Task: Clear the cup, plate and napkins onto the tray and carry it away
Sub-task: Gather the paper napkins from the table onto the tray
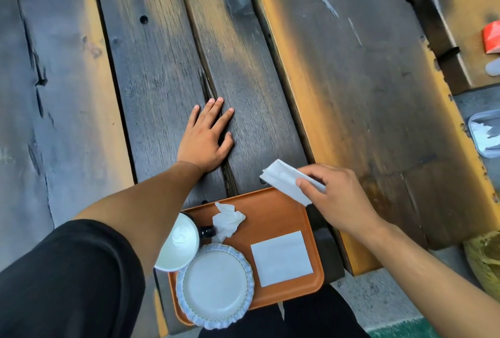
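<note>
1. The right hand (pixel 335 197) pinches a folded white napkin (pixel 286 184) between thumb and curled fingers, holding it over the far right corner of the tray (pixel 281 218).
2. The left hand (pixel 207 138) lies flat on the table (pixel 162 67), fingers straight and slightly spread, palm down, just beyond the tray's far edge.
3. The orange tray sits at the near edge of the table, partly overhanging it.
4. A crumpled napkin (pixel 227 221) lies on the tray's far part, touching the cup's dark handle.
5. The white cup (pixel 180 243) stands at the tray's left side, partly hidden by the left forearm.
6. The plate (pixel 215 286), pale with a ruffled blue rim, rests on the tray's near left corner, just beside the cup.
7. A flat square napkin (pixel 281 258) lies on the tray's right part, beside the plate and apart from it.
8. The table is made of dark, worn planks with yellowish strips between them.
9. A red object (pixel 491 37) and a grey container (pixel 484 134) show at the right edge, well apart from the tray.
</note>
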